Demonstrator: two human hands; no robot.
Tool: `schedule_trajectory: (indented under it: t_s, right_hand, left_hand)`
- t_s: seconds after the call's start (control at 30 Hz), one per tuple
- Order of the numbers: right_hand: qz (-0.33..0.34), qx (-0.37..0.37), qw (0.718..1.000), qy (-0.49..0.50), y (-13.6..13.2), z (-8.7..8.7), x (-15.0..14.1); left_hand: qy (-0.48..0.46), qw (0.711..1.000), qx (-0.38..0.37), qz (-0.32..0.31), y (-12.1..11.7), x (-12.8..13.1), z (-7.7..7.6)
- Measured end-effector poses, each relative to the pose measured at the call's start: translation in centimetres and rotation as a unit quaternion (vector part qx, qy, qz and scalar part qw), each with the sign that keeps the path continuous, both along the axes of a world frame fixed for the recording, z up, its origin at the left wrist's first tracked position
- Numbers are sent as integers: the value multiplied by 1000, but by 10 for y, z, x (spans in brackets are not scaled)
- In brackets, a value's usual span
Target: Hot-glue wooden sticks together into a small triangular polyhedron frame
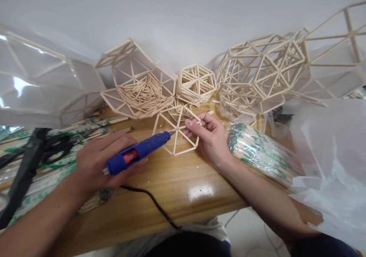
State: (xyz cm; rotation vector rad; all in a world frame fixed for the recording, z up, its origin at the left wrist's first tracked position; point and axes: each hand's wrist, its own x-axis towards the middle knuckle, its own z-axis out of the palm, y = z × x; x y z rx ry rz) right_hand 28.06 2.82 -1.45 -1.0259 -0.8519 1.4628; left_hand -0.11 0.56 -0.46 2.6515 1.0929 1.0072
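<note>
My left hand grips a blue glue gun with an orange trigger; its nozzle points at the centre of a flat hexagon of wooden sticks lying on the wooden table. My right hand pinches a short stick at the hexagon's right side, fingers closed on it. The gun's black cord trails toward the table's near edge.
Stick-frame polyhedra line the back: a bowl-shaped frame full of loose sticks, a small hexagonal stack, large open frames. Wrapped chopstick bundles lie at the right and the left. Plastic sheet at right, black scissors at left.
</note>
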Motion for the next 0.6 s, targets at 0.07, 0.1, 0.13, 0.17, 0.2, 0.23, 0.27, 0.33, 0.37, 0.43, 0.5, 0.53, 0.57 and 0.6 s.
schedule_trajectory:
  t_s: [0.07,0.1,0.13,0.17,0.2,0.23,0.27,0.33,0.37,0.43,0.5,0.53,0.57,0.6]
  right_hand:
    - [0,-1,1000,-6,0,0,0]
    - [0,-2,1000,-10,0,-1,0]
    - [2,-3,1000,-13,0,-1,0]
    - [3,-3,1000,-15,0,-1,0]
    - [4,-3,1000,-17,0,-1,0]
    - [4,-2,1000,-19,0,-1,0]
    - [5,-1,1000,-19,0,-1,0]
    - [7,0,1000,-20,0,-1,0]
    - [8,2,1000,-19,0,-1,0]
    - [6,12,1000,-18,-1,0,-1]
    - [-5,32,999,-24,-3,3,-2]
    - [-13,46,998,-30,-4,4,-2]
    - [-21,60,997,-37,-5,6,-3]
    - [-28,72,996,-46,-7,8,-4]
  left_hand:
    - [-14,1000,2,-2,0,0,0]
    - [-12,1000,-5,-4,0,0,0]
    - [-19,1000,0,-2,0,0,0]
    - [-19,1000,3,-3,0,-1,0]
    - [-17,1000,5,-1,0,-1,-1]
    - [-19,1000,10,-1,0,-1,0]
    - [-21,1000,14,0,0,-1,0]
    - [-25,999,22,2,0,0,2]
    - [-23,999,23,0,0,1,3]
    - [-13,1000,25,-9,1,3,6]
    - [4,1000,19,-21,1,6,9]
    - [6,1000,17,-24,2,7,11]
    - [9,1000,16,-23,2,7,11]
    - [10,1000,17,-22,2,8,12]
